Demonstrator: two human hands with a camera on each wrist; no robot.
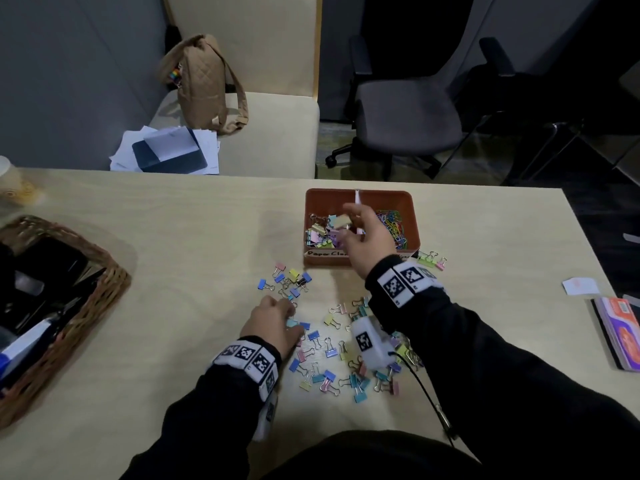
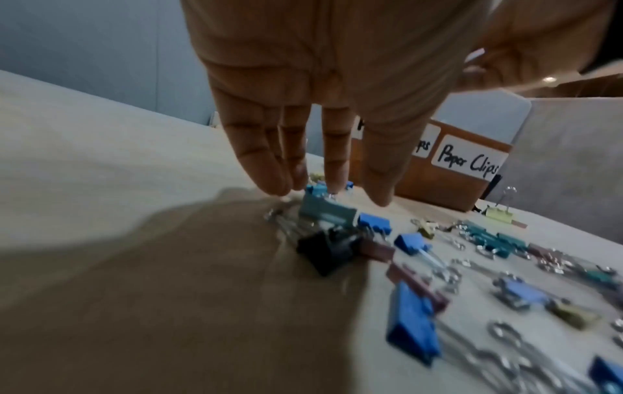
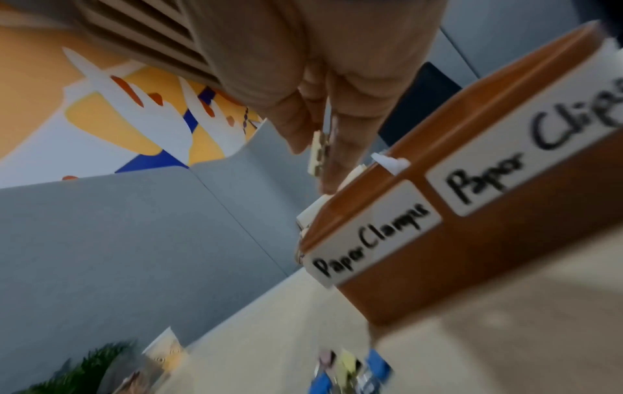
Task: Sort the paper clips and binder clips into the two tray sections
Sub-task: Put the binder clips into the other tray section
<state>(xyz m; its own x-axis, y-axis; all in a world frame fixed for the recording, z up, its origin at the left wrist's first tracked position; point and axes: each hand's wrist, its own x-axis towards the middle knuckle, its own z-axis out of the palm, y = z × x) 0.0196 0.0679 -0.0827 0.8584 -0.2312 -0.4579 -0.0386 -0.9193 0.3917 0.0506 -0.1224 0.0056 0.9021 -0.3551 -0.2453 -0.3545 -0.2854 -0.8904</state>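
An orange tray (image 1: 414, 223) with a white divider stands at the table's middle back; its labels read "Paper Clamps" (image 3: 371, 240) and "Paper Clips" (image 2: 468, 160). Binder clips (image 1: 320, 232) fill the left section and coloured paper clips (image 1: 394, 223) the right. My right hand (image 1: 356, 223) hovers over the left section and pinches a pale yellow binder clip (image 3: 318, 154). Several loose binder clips (image 1: 325, 344) lie scattered in front of the tray. My left hand (image 1: 277, 313) reaches down with straight fingers (image 2: 266, 165) that touch a teal binder clip (image 2: 323, 210).
A wicker basket (image 1: 107, 265) with dark items sits at the left edge, and a cup (image 1: 14, 188) stands behind it. A card (image 1: 580, 285) and a booklet (image 1: 620, 334) lie at the right. A few binder clips (image 1: 431, 259) rest by the tray's right corner.
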